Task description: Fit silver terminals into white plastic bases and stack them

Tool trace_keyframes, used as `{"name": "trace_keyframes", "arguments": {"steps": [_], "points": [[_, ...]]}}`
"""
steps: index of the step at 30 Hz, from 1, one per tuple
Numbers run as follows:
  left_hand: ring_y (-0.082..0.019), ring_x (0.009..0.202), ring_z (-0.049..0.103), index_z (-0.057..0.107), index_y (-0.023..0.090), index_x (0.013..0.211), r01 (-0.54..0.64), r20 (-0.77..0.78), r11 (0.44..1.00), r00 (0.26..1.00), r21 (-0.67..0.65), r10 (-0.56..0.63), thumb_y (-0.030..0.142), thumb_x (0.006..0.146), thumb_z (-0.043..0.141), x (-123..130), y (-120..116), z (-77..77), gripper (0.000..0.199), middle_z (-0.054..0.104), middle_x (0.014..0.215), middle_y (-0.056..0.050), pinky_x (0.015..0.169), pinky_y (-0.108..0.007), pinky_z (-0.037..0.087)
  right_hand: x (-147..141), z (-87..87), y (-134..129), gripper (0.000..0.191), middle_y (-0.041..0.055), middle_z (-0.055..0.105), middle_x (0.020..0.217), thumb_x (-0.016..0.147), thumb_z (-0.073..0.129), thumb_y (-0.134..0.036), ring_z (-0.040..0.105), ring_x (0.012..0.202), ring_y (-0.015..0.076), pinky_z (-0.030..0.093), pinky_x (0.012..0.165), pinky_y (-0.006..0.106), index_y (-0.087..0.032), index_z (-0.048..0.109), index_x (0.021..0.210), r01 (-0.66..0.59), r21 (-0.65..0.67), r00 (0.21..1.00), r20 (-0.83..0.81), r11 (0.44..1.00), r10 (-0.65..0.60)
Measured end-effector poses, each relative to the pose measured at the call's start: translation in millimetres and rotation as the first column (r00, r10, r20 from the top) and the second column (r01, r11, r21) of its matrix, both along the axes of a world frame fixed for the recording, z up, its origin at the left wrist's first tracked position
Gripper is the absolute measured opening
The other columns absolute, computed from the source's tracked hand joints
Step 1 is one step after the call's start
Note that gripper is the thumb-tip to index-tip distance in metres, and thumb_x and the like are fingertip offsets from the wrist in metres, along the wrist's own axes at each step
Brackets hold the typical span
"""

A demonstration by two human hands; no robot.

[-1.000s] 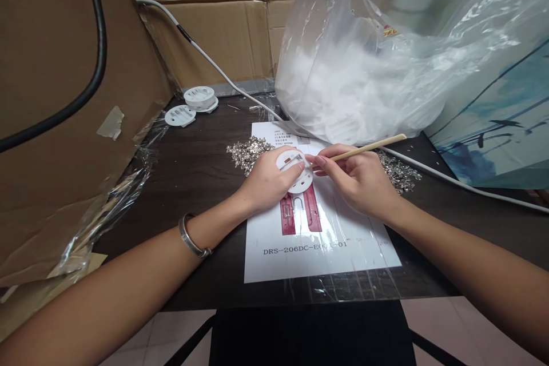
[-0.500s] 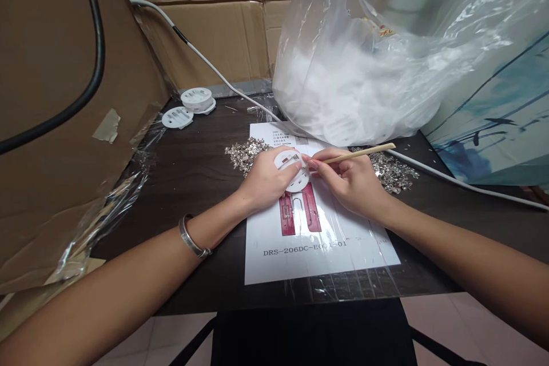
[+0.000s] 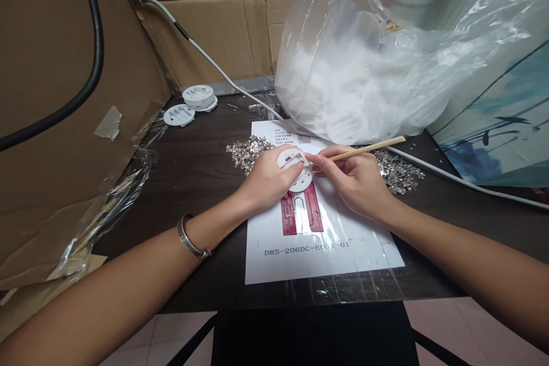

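Disc [image 3: 303, 183] and stick [image 3: 377, 144] held over the sheet [image 3: 285, 269]

Behind the sheet sits a clear bag [image 3: 364, 83] of white stuff. Above the sheet's upper half, the left hand [image 3: 266, 182] grips the disc, thumb pressed on its face; to its right, the right hand [image 3: 359, 178] pinches the stick between thumb and fingers, tip near the disc's rim. Other discs [image 3: 199, 93] lie left of the sheet, metal bits [image 3: 245, 151] at its left edge.
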State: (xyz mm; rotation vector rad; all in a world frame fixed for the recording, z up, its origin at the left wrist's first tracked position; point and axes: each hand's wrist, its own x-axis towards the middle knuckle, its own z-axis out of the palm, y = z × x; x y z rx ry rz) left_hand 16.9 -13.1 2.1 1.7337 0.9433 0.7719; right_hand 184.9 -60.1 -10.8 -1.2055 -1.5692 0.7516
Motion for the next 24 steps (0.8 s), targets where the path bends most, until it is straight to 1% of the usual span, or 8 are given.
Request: {"name": "trace_keyframes", "arguments": {"steps": [4,6,9,13,19,24], "points": [[-0.017,0.081,0.061,0.067,0.013,0.095,-0.003,0.062,0.998,0.998,-0.067,0.007,0.022,0.080,0.057,-0.1,-0.3,-1.7,0.020,0.068,0.090,-0.006,0.073,-0.028,0.048,-1.6,-2.4,2.2,0.021,0.0044,0.069,0.093,0.091,0.060,-0.032,0.068,0.079,0.0137,0.059,0.069,0.024,-0.014,0.070,0.086,0.006,0.001,0.979,-0.202,1.000,-0.005],[-0.017,0.082,0.062,0.066,0.013,0.097,-0.002,0.070,0.998,0.998,-0.067,0.006,0.023,0.080,0.058,-0.2,-0.1,-2.8,0.021,0.068,0.092,-0.007,0.074,-0.028,0.048,-2.6,-2.4,2.8,0.018,0.0037,0.069,0.090,0.091,0.061,-0.031,0.069,0.079,0.0137,0.059,0.070,0.023,-0.015,0.068,0.086,0.004,0.017,0.971,-0.240,1.000,0.000],[-0.016,0.081,0.062,0.066,0.013,0.098,0.006,0.067,0.999,0.998,-0.042,-0.003,0.024,0.081,0.059,-0.3,-0.2,-3.1,0.021,0.068,0.090,-0.006,0.073,-0.028,0.048,-4.1,-1.7,2.7,0.016,0.0032,0.069,0.086,0.090,0.062,-0.029,0.068,0.077,0.0132,0.059,0.069,0.024,-0.016,0.068,0.085,0.024,0.049,0.976,-0.219,0.999,-0.013],[-0.015,0.079,0.062,0.066,0.014,0.097,0.011,0.053,1.000,0.999,-0.014,-0.010,0.027,0.082,0.060,-0.3,-1.0,-1.9,0.021,0.069,0.088,-0.005,0.071,-0.026,0.049,-6.0,-1.2,2.5,0.016,0.0039,0.069,0.088,0.090,0.061,-0.028,0.068,0.077,0.0130,0.059,0.069,0.023,-0.015,0.070,0.088,0.034,0.063,0.979,-0.203,0.997,-0.021],[-0.015,0.079,0.064,0.067,0.014,0.097,-0.001,0.029,0.999,1.000,0.033,0.000,0.028,0.084,0.060,-0.9,-1.7,-2.4,0.020,0.070,0.090,-0.005,0.071,-0.026,0.049,-7.7,-0.5,4.0,0.013,0.0041,0.071,0.088,0.089,0.063,-0.024,0.069,0.078,0.0120,0.060,0.069,0.019,-0.014,0.070,0.086,0.008,0.040,0.956,-0.294,0.999,0.005],[-0.015,0.081,0.064,0.067,0.014,0.097,0.006,0.031,1.000,1.000,0.031,-0.007,0.027,0.085,0.059,-0.3,-1.8,-2.5,0.020,0.070,0.091,-0.005,0.073,-0.026,0.050,-6.6,-0.4,4.8,0.013,0.0041,0.071,0.087,0.087,0.065,-0.024,0.069,0.074,0.0104,0.060,0.066,0.016,-0.014,0.071,0.083,0.027,0.033,0.961,-0.276,0.999,-0.017]]}}
